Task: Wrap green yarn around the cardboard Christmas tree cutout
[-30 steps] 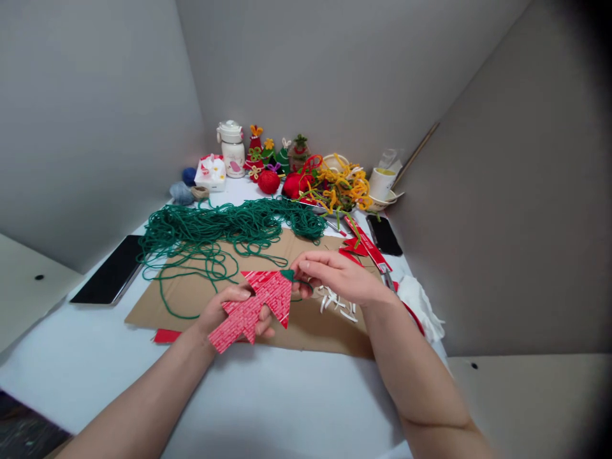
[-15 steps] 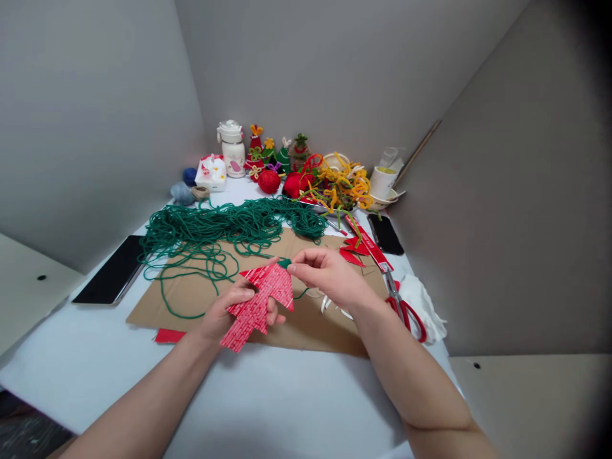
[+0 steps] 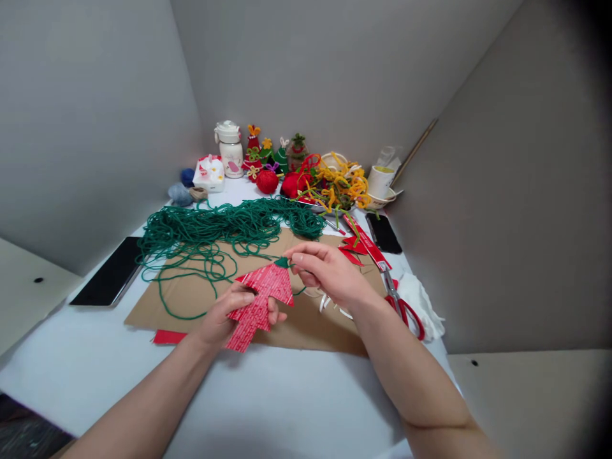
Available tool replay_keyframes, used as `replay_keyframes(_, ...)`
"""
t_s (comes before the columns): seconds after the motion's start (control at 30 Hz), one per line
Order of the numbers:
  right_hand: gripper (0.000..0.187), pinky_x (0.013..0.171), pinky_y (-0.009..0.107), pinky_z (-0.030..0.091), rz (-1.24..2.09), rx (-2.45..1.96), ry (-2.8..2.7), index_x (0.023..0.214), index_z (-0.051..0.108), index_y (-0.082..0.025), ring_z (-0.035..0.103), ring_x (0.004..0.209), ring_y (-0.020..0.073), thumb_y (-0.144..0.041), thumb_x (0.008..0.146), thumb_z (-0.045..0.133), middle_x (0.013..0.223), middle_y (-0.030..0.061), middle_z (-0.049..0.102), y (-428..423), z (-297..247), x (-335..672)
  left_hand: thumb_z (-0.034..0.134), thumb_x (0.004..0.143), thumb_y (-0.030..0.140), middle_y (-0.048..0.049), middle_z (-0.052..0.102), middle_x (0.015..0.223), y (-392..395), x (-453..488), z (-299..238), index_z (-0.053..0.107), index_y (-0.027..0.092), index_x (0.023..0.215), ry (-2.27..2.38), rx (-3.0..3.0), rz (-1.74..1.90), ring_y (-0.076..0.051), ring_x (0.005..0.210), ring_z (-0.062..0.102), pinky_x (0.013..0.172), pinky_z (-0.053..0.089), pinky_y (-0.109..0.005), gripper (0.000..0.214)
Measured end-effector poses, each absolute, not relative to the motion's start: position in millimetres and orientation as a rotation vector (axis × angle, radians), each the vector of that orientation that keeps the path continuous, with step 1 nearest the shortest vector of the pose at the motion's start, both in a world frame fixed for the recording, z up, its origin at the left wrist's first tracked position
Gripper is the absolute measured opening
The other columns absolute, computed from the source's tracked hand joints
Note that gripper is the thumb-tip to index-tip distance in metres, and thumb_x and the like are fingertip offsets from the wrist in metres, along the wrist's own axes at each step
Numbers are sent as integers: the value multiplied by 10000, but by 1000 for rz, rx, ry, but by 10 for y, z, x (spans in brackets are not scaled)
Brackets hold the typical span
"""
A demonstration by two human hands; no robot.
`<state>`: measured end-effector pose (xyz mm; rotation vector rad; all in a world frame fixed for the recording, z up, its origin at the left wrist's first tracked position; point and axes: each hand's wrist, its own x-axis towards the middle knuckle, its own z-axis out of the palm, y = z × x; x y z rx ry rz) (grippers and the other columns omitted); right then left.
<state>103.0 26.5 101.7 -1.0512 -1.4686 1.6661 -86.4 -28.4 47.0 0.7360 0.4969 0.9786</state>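
A red tree-shaped cutout [image 3: 261, 296] with pale streaks is gripped in my left hand [image 3: 222, 315], thumb on its face and fingers behind. Green yarn [image 3: 282, 262] wraps the cutout's tip. Beside that tip, my right hand [image 3: 329, 271] is closed, pinching the green strand that comes off the wrapping. Behind both hands lies a large loose heap of green yarn [image 3: 215, 223], with loops trailing over a brown cardboard sheet [image 3: 157, 299].
Red-handled scissors [image 3: 404, 306] lie at the right by crumpled white tissue [image 3: 423, 306]. A phone [image 3: 384, 233] is behind them, a tablet [image 3: 108, 271] at the left. A white bottle [image 3: 231, 150], small yarn trees [image 3: 282, 153] and yellow pipe cleaners [image 3: 342, 185] stand at the back.
My right hand has shifted slightly and come a little off the tip, so more of the green wrapping shows. The cutout has tilted slightly in my left hand.
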Motion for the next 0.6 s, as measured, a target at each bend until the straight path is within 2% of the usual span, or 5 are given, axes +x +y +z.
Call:
replay_keyframes(0.13, 243, 463, 204, 273, 1589, -1067, -1466, 766, 614, -164, 354, 479, 51, -393, 704, 665, 601, -48, 500, 256, 965, 974, 602, 725, 226, -67, 677, 706, -296, -838, 466, 646, 115, 869, 510, 695, 979, -173, 634, 642, 817, 496, -417, 187)
replay_keyframes(0.2, 233, 488, 206, 307, 1584, -1061, -1463, 729, 600, -163, 392, 500, 59, -383, 699, 671, 608, -46, 510, 248, 937, 944, 589, 744, 223, -64, 683, 743, -300, -832, 453, 609, 144, 1023, 505, 716, 984, -177, 663, 650, 831, 489, -432, 291)
replay_keyframes(0.33, 217, 536, 218, 350, 1615, -1041, -1478, 714, 577, -163, 453, 546, 74, -366, 719, 655, 622, -42, 521, 227, 915, 918, 556, 778, 220, -52, 684, 782, -306, -833, 425, 423, 235, 1284, 483, 793, 1005, -191, 699, 662, 832, 480, -469, 524)
replay_keyframes(0.47, 231, 539, 221, 342, 1636, -996, -1485, 691, 553, -159, 444, 545, 73, -369, 752, 629, 617, -42, 502, 216, 909, 915, 552, 787, 207, -45, 685, 780, -320, -827, 438, 406, 274, 1300, 478, 781, 1005, -187, 698, 665, 832, 480, -469, 537)
replay_keyframes(0.6, 255, 510, 214, 324, 1707, -971, -1437, 750, 586, -157, 421, 529, 69, -404, 739, 646, 628, -35, 510, 242, 900, 930, 565, 780, 202, -62, 687, 794, -325, -829, 448, 529, 206, 1203, 478, 730, 1008, -193, 730, 665, 862, 468, -460, 424)
